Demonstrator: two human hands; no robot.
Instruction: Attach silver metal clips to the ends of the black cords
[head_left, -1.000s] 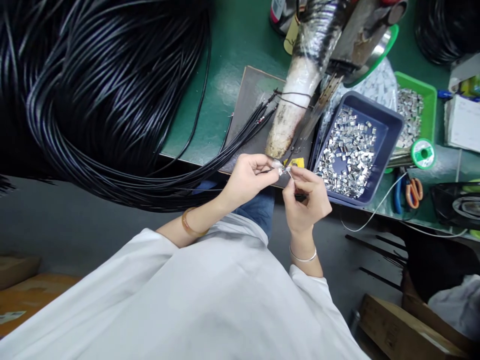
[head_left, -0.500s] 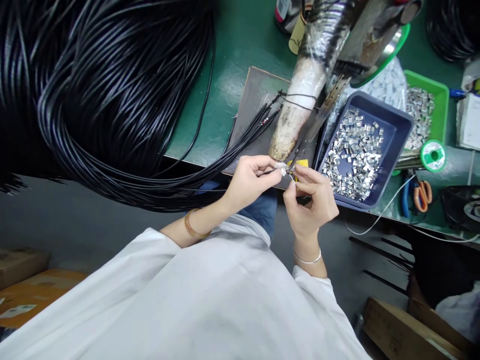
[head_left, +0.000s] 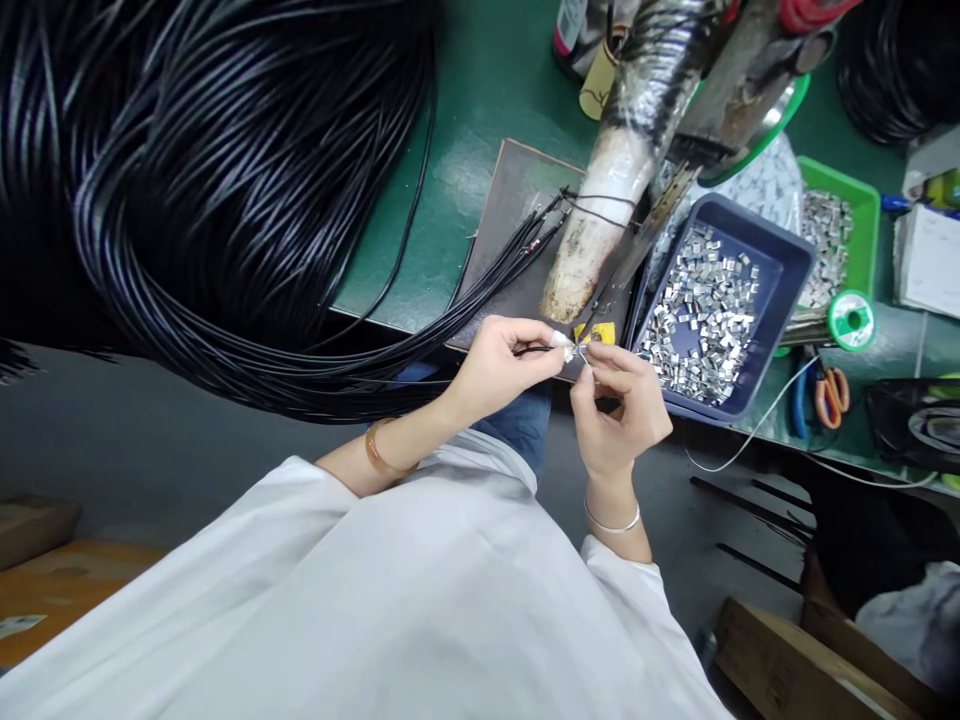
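Note:
My left hand (head_left: 510, 362) pinches the end of a black cable (head_left: 531, 350) between thumb and forefinger, the fingertips wrapped in something white. Close beside it, my right hand (head_left: 619, 405) is closed in a pinch at the cable's tip, where a thin light wire (head_left: 585, 356) shows; exactly what its fingers grip is too small to make out. Just beyond the fingertips lies a small yellow piece (head_left: 598, 332). A bundle of black cables (head_left: 352, 375) runs from the left past my left hand. Above both hands is the blunt end of a plastic-wrapped tube (head_left: 568, 292).
A blue-grey tray (head_left: 780, 290) of small metal clips stands at the right, with a green tray (head_left: 866, 220) of similar pieces behind it. Orange-handled pliers (head_left: 829, 398) and a solder-like spool (head_left: 852, 318) lie farther right. A large heap of black cable (head_left: 247, 170) covers the left side.
My hands stay together at the cable tip, my right fingers shifting slightly. The view has moved a little, so the trays at the right appear farther left.

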